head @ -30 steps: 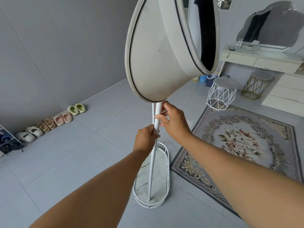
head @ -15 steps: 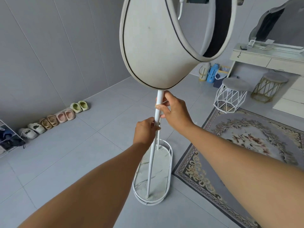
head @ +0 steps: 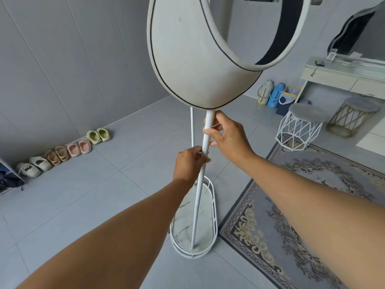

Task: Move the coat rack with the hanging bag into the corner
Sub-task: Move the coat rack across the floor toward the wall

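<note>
The white coat rack (head: 197,201) stands in front of me on the grey tile floor, with thin poles rising from an oval marble-look base (head: 193,226). A cream half-moon bag (head: 187,55) with dark piping hangs from its top and fills the upper middle of the view. My left hand (head: 188,166) is wrapped around the front pole. My right hand (head: 226,134) grips the same pole just above it, right under the bag. The rack's top is out of view.
A patterned grey rug (head: 291,205) lies right of the base. Several shoes (head: 62,151) line the left wall. Two wire stools (head: 300,126), a white vanity (head: 341,74) and flasks (head: 270,94) stand at the back right. The wall corner lies ahead behind the bag.
The rack, held in both hands, has shifted forward and slightly left off the rug's edge. The bag has swung, and the view has turned so the back right corner shows more.
</note>
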Tool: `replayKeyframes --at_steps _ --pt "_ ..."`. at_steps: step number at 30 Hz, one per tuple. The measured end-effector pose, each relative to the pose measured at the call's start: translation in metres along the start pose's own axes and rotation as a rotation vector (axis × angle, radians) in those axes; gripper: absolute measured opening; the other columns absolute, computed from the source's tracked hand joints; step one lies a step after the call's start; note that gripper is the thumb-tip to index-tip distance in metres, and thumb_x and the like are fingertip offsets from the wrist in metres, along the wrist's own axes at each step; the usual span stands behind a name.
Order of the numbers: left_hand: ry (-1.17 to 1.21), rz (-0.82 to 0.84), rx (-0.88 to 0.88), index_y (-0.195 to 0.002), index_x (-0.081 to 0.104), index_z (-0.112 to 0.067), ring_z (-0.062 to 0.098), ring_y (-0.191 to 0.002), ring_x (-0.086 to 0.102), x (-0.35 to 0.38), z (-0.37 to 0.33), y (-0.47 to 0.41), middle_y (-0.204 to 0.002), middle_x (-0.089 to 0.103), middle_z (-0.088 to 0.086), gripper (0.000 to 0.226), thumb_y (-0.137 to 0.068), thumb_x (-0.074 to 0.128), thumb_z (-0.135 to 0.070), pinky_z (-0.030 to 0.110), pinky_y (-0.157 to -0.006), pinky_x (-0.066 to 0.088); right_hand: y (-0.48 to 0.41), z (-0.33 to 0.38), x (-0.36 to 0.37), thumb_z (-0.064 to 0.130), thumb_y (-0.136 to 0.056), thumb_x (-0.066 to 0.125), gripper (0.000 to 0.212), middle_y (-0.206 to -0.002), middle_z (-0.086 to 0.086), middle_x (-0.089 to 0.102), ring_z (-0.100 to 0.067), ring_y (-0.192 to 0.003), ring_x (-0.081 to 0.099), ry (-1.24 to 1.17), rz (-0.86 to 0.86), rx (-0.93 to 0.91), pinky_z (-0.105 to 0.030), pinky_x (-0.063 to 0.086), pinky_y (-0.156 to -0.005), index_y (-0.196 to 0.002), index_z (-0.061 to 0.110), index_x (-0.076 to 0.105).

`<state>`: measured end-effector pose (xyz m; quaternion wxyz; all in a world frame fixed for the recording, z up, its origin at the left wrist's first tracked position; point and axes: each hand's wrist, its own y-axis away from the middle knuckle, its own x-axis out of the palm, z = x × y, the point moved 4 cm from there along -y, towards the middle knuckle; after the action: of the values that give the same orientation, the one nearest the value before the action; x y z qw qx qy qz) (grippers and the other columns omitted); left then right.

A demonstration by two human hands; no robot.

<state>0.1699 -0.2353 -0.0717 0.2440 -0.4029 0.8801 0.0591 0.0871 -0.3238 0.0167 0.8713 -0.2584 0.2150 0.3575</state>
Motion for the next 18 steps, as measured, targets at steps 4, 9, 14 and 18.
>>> replayKeyframes --at_steps 4,9,14,18 --pt "0.013 0.025 0.009 -0.094 0.074 -0.006 0.024 -0.088 0.072 0.009 0.001 -0.021 -0.089 0.077 0.010 0.021 -0.074 0.081 -0.008 0.036 -0.085 0.058 -0.020 -0.014 -0.005 0.009 -0.093 0.063 0.022 -0.106 -0.019 0.067 -0.030 -0.100 0.066 -0.018 0.002 -0.001 -0.046 0.065 -0.076 -0.113 0.001 0.057" --pt "-0.045 -0.020 0.022 -0.091 0.072 0.000 0.033 -0.088 0.069 0.019 0.000 -0.052 -0.088 0.074 0.018 0.015 -0.077 0.075 0.000 0.044 -0.084 0.057 -0.046 -0.028 -0.001 0.009 -0.093 0.063 0.023 -0.106 -0.020 0.068 -0.031 -0.098 0.066 -0.031 -0.033 -0.013 -0.048 0.065 -0.076 -0.113 0.000 0.057" --pt "-0.050 -0.047 0.000 -0.092 0.072 -0.001 0.032 -0.090 0.069 0.009 0.012 -0.090 -0.090 0.074 0.017 0.015 -0.078 0.074 -0.001 0.043 -0.086 0.056 -0.084 -0.032 0.019 0.008 -0.092 0.063 0.023 -0.105 -0.020 0.069 -0.032 -0.096 0.067 -0.043 -0.038 -0.020 -0.050 0.064 -0.075 -0.112 -0.002 0.057" --pt "-0.051 -0.065 0.004 -0.092 0.073 -0.002 0.029 -0.090 0.070 -0.012 0.029 -0.126 -0.090 0.075 0.014 0.015 -0.078 0.075 -0.002 0.041 -0.087 0.057 -0.120 -0.030 0.048 0.012 -0.092 0.065 0.025 -0.106 -0.017 0.069 -0.031 -0.096 0.067 -0.045 -0.020 -0.048 -0.051 0.063 -0.077 -0.112 -0.001 0.057"
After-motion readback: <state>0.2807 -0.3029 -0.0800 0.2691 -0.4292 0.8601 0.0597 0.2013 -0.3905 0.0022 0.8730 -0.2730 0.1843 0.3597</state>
